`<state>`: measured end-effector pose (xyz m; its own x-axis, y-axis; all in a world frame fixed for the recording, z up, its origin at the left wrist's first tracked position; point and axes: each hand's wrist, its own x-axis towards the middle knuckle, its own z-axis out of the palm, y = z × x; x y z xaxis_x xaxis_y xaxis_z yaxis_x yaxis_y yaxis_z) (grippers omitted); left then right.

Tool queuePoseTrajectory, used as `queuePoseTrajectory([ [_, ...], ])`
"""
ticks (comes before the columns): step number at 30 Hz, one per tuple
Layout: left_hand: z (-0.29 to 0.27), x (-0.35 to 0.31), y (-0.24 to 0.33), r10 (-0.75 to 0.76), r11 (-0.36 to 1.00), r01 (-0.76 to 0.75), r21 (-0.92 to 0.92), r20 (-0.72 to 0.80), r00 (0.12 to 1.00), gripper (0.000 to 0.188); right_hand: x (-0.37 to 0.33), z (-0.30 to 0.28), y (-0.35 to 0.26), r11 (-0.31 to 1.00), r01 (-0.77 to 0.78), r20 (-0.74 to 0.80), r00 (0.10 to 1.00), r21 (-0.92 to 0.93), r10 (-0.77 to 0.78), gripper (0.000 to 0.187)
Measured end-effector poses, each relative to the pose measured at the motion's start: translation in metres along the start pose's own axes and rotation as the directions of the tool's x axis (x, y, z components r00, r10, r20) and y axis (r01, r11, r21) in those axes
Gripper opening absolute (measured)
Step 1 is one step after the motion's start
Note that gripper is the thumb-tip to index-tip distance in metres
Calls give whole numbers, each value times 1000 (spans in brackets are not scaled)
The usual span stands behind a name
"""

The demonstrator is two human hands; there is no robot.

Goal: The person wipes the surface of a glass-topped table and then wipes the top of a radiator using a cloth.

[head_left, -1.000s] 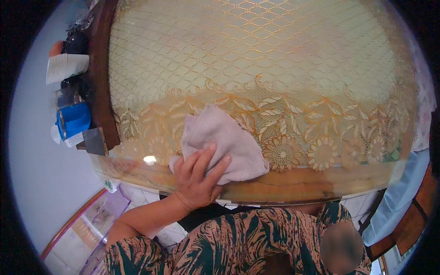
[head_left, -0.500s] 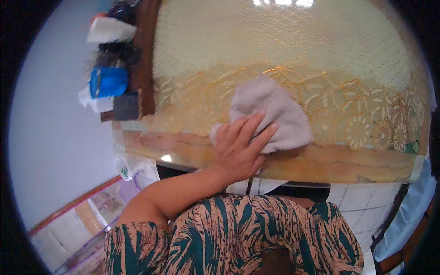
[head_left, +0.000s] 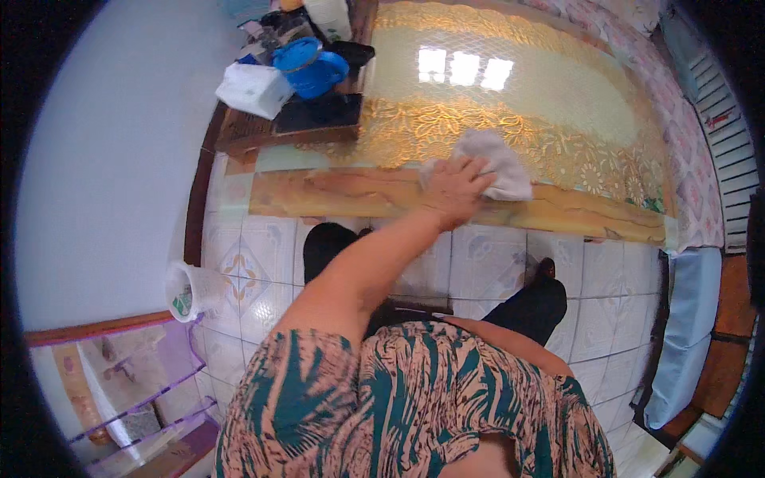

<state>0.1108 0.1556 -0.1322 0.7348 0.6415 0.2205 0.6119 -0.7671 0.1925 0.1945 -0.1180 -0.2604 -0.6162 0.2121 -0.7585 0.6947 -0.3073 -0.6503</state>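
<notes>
Cloth (head_left: 507,169) of pale pinkish grey is pinned to a gold-embossed floral table cover (head_left: 582,131) beneath a left hand (head_left: 460,190), its fingers slightly spread and laid over the fabric rather than pinching it. Most of the fabric is fanned out past and to the right of the fingertips, with a small fold exposed at their left; the palm is presumably set flat so that pressure is shared across the cloth. A wood-grained table edge (head_left: 343,190) is crossed by the wrist, nearer the body than the fingers. Well to the fingers' left, a blue container (head_left: 315,70), a white soft packet (head_left: 253,89) and a flat black case (head_left: 320,113) are grouped on a dark wooden stand (head_left: 243,126), an arrangement that probably leaves the surface around the fingers free. Bodyward of the fingers, a right forearm (head_left: 518,345) is folded across the waist, apparently because one hand suffices; the right hand (head_left: 456,321) is mostly hidden, and whether its fingers are spread or curled cannot be told.
</notes>
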Motion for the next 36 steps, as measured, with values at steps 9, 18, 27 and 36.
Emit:
queuePoseTrajectory([
  [9, -71, -80, -93, -169, 975, 168, 147, -8, 986, 53, 5, 0, -2, 1000, 17, 22, 1000, -22, -16, 40],
  [18, -140, -90, -54, -111, 989, 102, 111, 75, 991, 59, -1, -7, -11, 1000, 18, 117, 993, 8, -19, 40],
  [27, -182, -124, 16, -143, 984, 117, 133, 213, 966, 69, 6, -9, -20, 995, 97, 272, 957, 25, -100, 41],
  [36, -140, -106, 22, -85, 996, 82, 23, 170, 982, 66, 24, -3, -24, 988, 153, 257, 954, 30, -155, 42],
])
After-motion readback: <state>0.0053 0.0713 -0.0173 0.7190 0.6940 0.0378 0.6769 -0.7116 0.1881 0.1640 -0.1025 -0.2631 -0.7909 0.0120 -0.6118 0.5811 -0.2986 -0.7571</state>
